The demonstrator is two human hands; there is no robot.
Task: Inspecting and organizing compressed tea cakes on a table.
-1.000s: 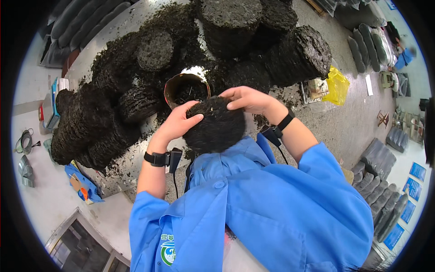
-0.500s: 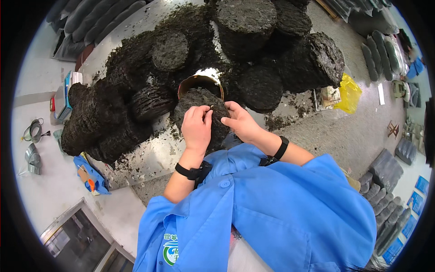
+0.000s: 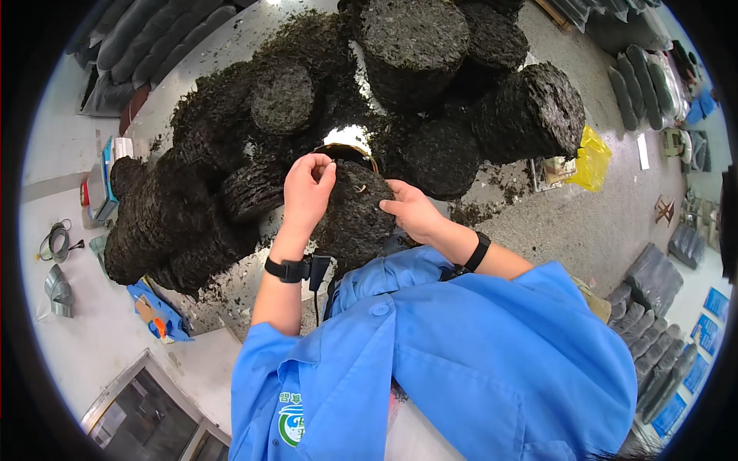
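Observation:
In front of my body leans a stack of round, dark dried seaweed cakes (image 3: 350, 211), its face tilted up. A small pale curled bit (image 3: 360, 188) lies on that face. My right hand (image 3: 411, 209) grips the stack's right edge between thumb and fingers. My left hand (image 3: 310, 186) hangs over the upper left edge, thumb and fingertips pinched together. Whatever they hold, if anything, is too small to make out. Just beyond the stack a round container (image 3: 375, 163) shows part of its brownish rim. The seaweed and my left hand hide the rest of it.
More seaweed stacks crowd the table: a long row (image 3: 165, 219) at left, a tall roll (image 3: 415, 38) at the back, another (image 3: 557, 107) at right. Loose crumbs (image 3: 492, 192) litter the surface. A yellow plastic bag (image 3: 592, 157) lies at right; a blue box (image 3: 108, 180) stands at left.
My left hand has come off the seaweed face and moved left and up, still pinched. The face is now more exposed, with the pale bit showing. My right hand stays at the edge.

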